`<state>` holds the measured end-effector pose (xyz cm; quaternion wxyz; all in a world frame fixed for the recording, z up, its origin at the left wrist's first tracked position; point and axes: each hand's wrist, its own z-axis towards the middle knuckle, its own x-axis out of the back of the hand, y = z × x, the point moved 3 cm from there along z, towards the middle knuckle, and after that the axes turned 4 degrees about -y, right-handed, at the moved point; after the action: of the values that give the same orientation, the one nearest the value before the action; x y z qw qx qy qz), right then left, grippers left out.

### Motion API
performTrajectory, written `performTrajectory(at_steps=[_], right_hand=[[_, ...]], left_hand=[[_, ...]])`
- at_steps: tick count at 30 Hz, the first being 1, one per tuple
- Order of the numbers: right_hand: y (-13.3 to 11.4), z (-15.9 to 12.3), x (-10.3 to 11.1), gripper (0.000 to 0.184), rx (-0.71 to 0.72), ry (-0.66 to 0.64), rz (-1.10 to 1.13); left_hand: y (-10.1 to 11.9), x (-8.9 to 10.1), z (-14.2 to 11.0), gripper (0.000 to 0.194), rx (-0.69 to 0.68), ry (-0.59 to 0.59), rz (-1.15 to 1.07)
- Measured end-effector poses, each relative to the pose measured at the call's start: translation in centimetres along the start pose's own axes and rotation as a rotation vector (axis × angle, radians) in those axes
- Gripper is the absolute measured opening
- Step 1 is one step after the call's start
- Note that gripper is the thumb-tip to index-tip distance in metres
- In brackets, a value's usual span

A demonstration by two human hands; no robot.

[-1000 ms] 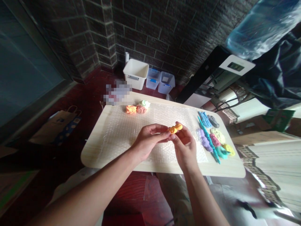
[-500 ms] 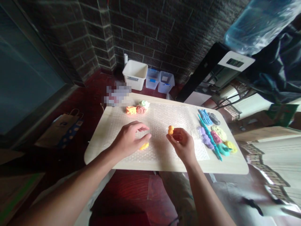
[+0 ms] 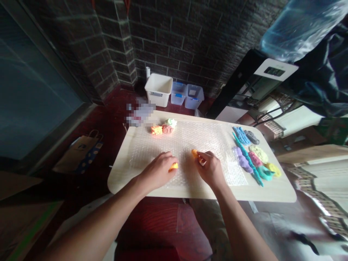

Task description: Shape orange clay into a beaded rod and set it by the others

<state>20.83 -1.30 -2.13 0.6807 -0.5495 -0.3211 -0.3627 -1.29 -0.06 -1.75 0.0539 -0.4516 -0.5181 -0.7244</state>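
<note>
My left hand (image 3: 162, 167) is closed over a yellow-orange lump of modelling clay (image 3: 173, 167), its fingers curled around the top. Between the thumb and fingers of my right hand (image 3: 210, 168) is a small orange piece of clay (image 3: 194, 153), held just above the bubble wrap (image 3: 187, 136). The two hands are a short way apart over the middle of the sheet. Farther back on the left lie an orange clay lump (image 3: 157, 130), a salmon-pink one (image 3: 168, 129) and a pale green one (image 3: 171, 122).
Several coloured clay lumps lie at the table's right end, among them a blue one (image 3: 241, 135) and a purple one (image 3: 241, 159), with a long teal twisted strip (image 3: 248, 159) between. Behind the table (image 3: 282, 190) stand a white bin (image 3: 159, 99) and two clear boxes.
My left hand has gone from open fingers beside the yellow-orange clay to closing on it. My right hand has lowered slightly with the orange piece. The view has shifted a little.
</note>
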Motion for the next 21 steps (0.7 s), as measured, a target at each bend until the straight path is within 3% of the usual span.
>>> performTrajectory(at_steps=[4,7,10,12,15,21], right_hand=[[0.6,-0.1,-0.3,0.029,-0.035,0.005,0.039],[0.2,-0.1,0.5,0.034,-0.076,0.074,0.097],[-1.3,-0.6,1.6,0.035,-0.073,0.107,0.312],[-2.9,-1.1,1.8,0.034,-0.047,0.024,0.536],[-4.9,-1.8,1.6,0.038,0.041,-0.102,0.719],[-6.0,-2.1,1.5,0.027,0.238,-0.138,0.622]], left_hand=[[0.2,0.8,0.3,0.02,0.085,0.075,-0.303],[0.2,0.8,0.6,0.035,0.211,0.076,-0.819],[0.5,0.3,1.0,0.044,0.298,0.074,-1.228],[0.9,-0.1,1.2,0.048,0.348,0.089,-1.272],[1.5,-0.9,1.3,0.054,0.376,0.117,-1.155],[2.1,-1.5,1.5,0.053,0.329,0.136,-0.934]])
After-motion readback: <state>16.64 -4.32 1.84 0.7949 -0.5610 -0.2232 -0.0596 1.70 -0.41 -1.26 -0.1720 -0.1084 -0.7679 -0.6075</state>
